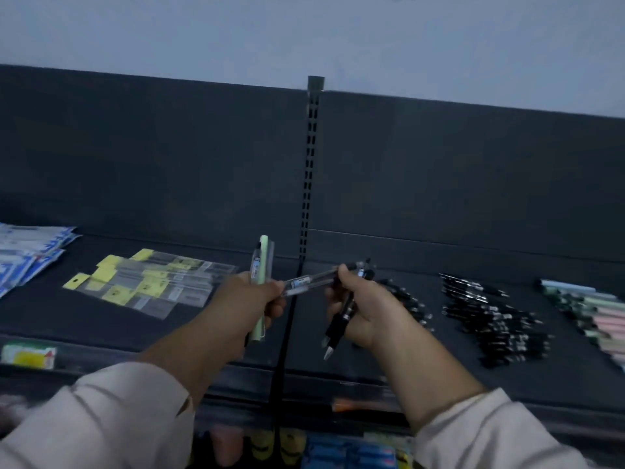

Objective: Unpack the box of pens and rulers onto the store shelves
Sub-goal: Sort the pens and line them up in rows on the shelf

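Dark store shelf [101,326] at chest height | my left hand [252,296] closed on green pen [262,265] | my right hand [358,308] closed on black pens [341,319] | clear pen [309,282] bridges both | light, stiff, slippery; grip mid-barrel.

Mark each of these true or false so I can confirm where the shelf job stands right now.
1. The left hand holds a pale green pen upright. True.
2. The right hand is empty. False: it grips a bunch of black pens, tips pointing down.
3. A clear-barrelled pen spans between both hands. True.
4. The clear packets with yellow tags lie on the right half of the shelf. False: they lie left of the slotted upright.
5. Loose black pens lie on the shelf to the right of the hands. True.
6. The pastel pens sit at the far left. False: far right.
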